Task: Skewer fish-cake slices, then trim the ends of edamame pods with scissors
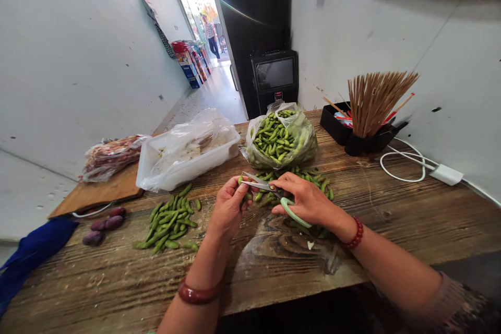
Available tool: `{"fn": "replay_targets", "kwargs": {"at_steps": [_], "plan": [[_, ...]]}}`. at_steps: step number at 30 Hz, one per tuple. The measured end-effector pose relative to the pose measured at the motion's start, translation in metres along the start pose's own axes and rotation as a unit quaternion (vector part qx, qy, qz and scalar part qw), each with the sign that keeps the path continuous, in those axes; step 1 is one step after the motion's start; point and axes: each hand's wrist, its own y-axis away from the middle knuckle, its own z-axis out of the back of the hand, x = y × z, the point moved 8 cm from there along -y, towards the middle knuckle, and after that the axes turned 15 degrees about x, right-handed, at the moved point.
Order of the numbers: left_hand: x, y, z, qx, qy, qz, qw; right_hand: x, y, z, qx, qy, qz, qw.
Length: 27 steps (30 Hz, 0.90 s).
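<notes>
My left hand (230, 203) pinches a green edamame pod (240, 180) between thumb and fingers, above the middle of the wooden table (258, 266). In my right hand (305, 198) is a pair of scissors (291, 212) with pale green handles. Their blades point left and reach the pod at my left fingertips. Loose pods (324, 185) lie behind and under my right hand, partly hidden by it. A separate pile of pods (170, 222) rests left of my left hand. Behind both hands stands a plastic bag (309, 146) full of pods.
A white tub (156, 175) under clear plastic and a board (90, 195) with bagged meat (111, 159) stand at the back left. Several purple tubers (105, 223) lie near a blue cloth (43, 242). Right are skewers (371, 109) in a black holder and a white cable (403, 180).
</notes>
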Motion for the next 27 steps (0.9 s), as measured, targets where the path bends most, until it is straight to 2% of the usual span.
{"fn": "replay_targets", "kwargs": {"at_steps": [9,17,27], "plan": [[0.002,-0.002,-0.015,0.052,-0.129,0.029,0.99,-0.001,0.0,0.0,-0.005,0.014,0.002,1.0],[0.0,-0.001,-0.009,0.041,-0.14,0.029,0.989,-0.005,-0.001,-0.002,-0.003,0.04,-0.002,0.999],[0.001,-0.003,-0.011,0.063,-0.179,0.032,0.981,-0.004,-0.001,-0.003,0.003,0.036,0.009,0.999]]}}
